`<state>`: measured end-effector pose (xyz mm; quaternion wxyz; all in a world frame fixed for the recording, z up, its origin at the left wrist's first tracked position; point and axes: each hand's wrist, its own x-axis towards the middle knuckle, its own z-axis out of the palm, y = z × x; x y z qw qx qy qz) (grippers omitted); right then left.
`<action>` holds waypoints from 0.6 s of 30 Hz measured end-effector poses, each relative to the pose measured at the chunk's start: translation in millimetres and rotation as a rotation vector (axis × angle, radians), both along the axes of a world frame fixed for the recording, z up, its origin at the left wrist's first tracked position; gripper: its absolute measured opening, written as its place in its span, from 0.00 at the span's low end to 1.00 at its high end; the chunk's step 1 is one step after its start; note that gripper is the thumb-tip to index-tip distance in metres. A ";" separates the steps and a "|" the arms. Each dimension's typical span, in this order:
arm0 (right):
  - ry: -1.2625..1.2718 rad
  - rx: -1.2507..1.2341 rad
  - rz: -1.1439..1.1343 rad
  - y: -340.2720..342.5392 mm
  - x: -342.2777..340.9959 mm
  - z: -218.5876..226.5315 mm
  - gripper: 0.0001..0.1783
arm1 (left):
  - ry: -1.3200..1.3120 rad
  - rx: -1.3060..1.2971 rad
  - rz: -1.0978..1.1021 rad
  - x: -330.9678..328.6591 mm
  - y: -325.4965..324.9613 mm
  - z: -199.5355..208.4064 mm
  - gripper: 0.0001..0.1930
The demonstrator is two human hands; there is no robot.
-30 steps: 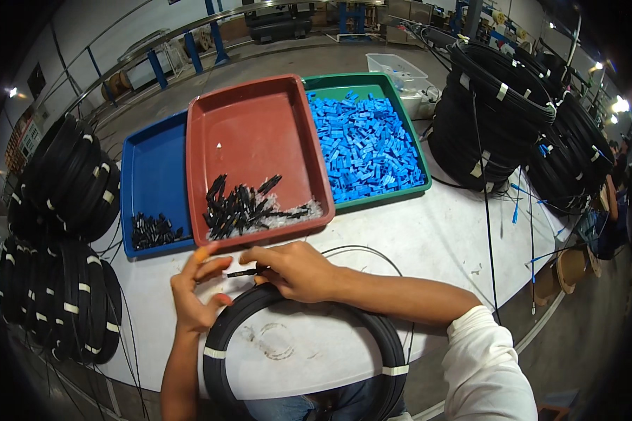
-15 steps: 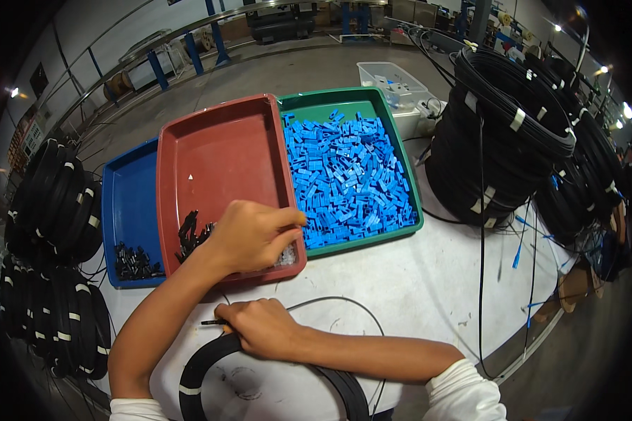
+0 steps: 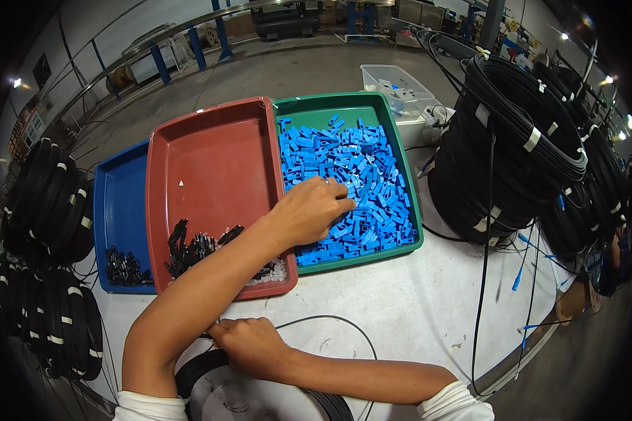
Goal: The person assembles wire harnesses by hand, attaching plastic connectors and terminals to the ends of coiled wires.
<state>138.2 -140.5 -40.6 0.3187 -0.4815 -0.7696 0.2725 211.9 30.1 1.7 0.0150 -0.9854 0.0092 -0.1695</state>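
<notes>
My left hand (image 3: 314,210) reaches across into the green tray (image 3: 344,264), its bent fingers down at the heap of small blue plastic connector pieces (image 3: 372,165). Thumb and forefinger are drawn close together; whatever lies between their tips is too small to make out. Close to the table's near side, my right hand (image 3: 253,345) is closed round the end of a thin black cable (image 3: 330,317), which arcs away to the right. Below that hand lies a coil of black cable (image 3: 198,370). My left forearm hides part of the right fingertips and of the cable end.
A red tray (image 3: 214,151) holds black parts (image 3: 189,252) and small whitish pieces (image 3: 270,272). Left of it, a blue tray (image 3: 123,193) has more black parts. Tall cable coils (image 3: 484,168) stand at right; others (image 3: 45,193) hang at left. A clear bin (image 3: 399,88) sits behind.
My left hand has moved right, from over the red tray's edge into the blue pieces. My right hand still grips the cable, and its black end is now behind the left forearm.
</notes>
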 end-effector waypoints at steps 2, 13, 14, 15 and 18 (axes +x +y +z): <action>-0.003 0.037 -0.030 -0.8 -0.4 -6.4 0.22 | -0.077 -0.053 0.022 8.8 -5.3 -5.4 0.13; -0.181 0.015 0.017 -5.9 -4.5 6.9 0.14 | -0.195 -0.482 0.166 10.9 4.1 -8.7 0.14; -0.154 0.020 0.003 -7.7 -6.1 5.8 0.14 | -0.257 -0.571 0.158 5.9 2.2 -6.5 0.13; -0.163 0.054 -0.023 -7.5 -2.7 9.5 0.15 | -0.303 -0.706 0.206 -2.0 -7.3 6.4 0.10; -0.112 0.142 -0.021 -4.4 -1.3 5.8 0.18 | -0.301 -0.848 0.294 -49.5 -20.7 37.1 0.11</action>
